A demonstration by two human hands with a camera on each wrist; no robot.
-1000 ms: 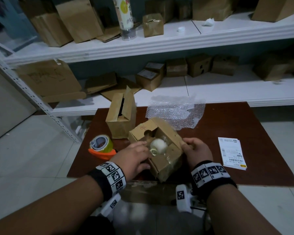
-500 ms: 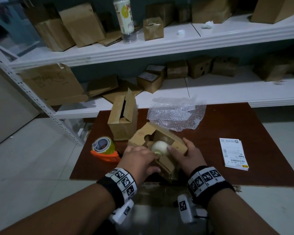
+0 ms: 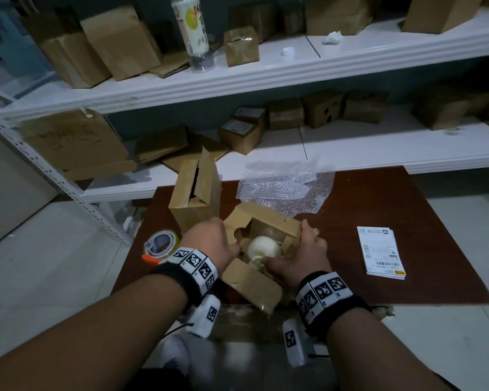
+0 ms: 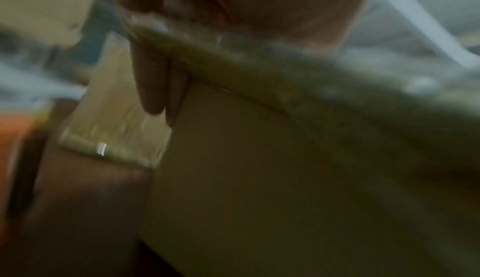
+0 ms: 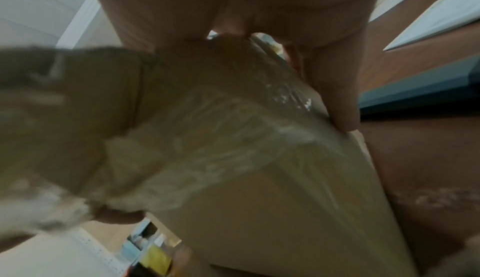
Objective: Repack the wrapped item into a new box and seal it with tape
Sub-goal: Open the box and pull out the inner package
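head view
left hand [image 3: 209,242]: gripping the left side of the opened box [image 3: 261,251], fingers curling over the left flap
right hand [image 3: 302,253]: holding the box's right side, thumb reaching in and touching the wrapped item [image 3: 264,246]
wrapped item: white round lump sitting inside the opened box, near-middle of the table [image 3: 393,210]
opened box: lying tilted on the near edge of the table, flaps spreading out, shiny tape on the cardboard
new box [image 3: 194,198]: standing upright just left and far of the opened box, top flaps standing open
tape dispenser [image 3: 160,246]: sitting on the table's left edge, orange base, partly hiding behind the left wrist
bubble wrap [image 3: 285,190]: lying crumpled at the far side of the table, just behind the opened box
paper label [image 3: 380,251]: lying flat on the right, well apart from the box
shelves [image 3: 266,71]: running behind the table, carrying many cardboard boxes and a bottle [image 3: 192,32]

left wrist view
left hand [image 4: 241,10]: fingers [image 4: 153,88] pressing down the box's side; very blurry
opened box [image 4: 259,178]: filling the picture, taped flap [image 4: 116,121] sticking out on the left

right wrist view
right hand [image 5: 233,4]: fingers [image 5: 335,88] running down the far box wall, thumb hooking over the top; blurry
opened box [image 5: 259,199]: taped flap crossing the middle
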